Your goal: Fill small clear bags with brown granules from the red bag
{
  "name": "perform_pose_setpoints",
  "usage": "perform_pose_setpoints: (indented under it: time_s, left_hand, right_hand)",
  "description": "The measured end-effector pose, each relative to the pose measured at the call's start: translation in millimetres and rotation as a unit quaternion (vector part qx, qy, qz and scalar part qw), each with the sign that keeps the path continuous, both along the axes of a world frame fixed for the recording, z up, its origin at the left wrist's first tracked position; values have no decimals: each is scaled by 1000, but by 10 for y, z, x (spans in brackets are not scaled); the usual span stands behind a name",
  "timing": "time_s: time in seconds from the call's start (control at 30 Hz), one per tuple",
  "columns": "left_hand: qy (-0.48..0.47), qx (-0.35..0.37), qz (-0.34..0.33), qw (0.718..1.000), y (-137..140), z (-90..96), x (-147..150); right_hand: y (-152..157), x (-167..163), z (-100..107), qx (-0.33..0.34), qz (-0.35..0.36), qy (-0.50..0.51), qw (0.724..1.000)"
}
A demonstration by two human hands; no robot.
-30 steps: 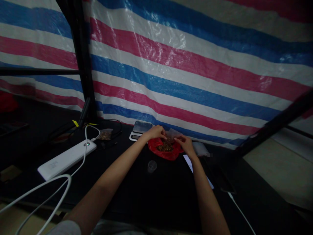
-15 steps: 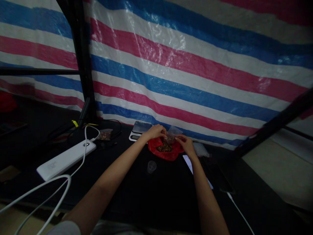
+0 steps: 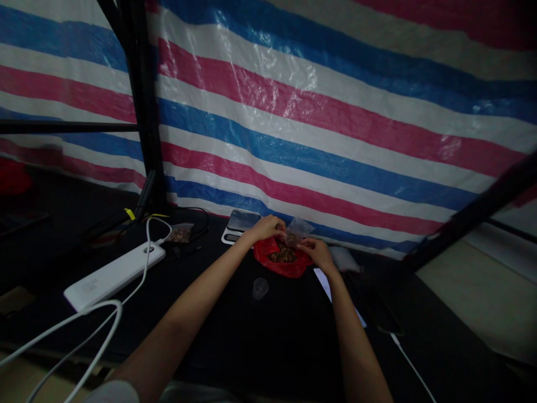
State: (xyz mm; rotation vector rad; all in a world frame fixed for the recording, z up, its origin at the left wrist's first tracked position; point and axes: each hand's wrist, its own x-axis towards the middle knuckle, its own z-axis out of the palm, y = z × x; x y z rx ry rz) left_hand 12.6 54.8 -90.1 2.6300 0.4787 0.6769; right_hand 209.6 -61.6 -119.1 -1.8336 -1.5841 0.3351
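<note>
Clear bag (image 3: pixel 301 226), red bag (image 3: pixel 293 271): thin plastic. Sheeting (image 3: pixel 293 123): glossy. Tabletop (image 3: pixel 268 341): matt.

On the black table (image 3: pixel 272 341), a white box (image 3: pixel 115 274) and scale (image 3: pixel 240 223) lie left of the red bag (image 3: pixel 289 270), a cup (image 3: pixel 260 288) in front.

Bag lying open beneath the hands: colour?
The open bag is red; head view shows it best.

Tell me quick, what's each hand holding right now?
Left hand: closed, holding the clear bag at its left side.
Right hand: closed, holding its right side.
</note>
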Motion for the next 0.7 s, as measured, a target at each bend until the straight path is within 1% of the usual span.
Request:
perform_pose_setpoints:
  time_s: [0.1,0.17,0.37,0.47,0.57,0.7]
  left_hand:
    - [35,-21,-8,999,36,-71,12]
    - [43,-20,-5,999,33,-94,27]
    - [16,9,13,1000,1,-67,28]
    - [-1,20,23,1000,36,-61,3]
    - [-6,12,16,1000,65,-59,-15]
    - [1,-14,16,1000,56,-45,-31]
  right_hand:
    - [-11,-14,9,-4,0,-7,1000]
    - [-13,-36,10,-5,0,-12,1000]
    - [-4,-98,24,9,-12,-23,1000]
    - [-16,-86,51,12,-16,-1,1000]
    - [-23,-75,71,18,-4,16,1000]
    - [-12,-83,67,29,-7,13,999]
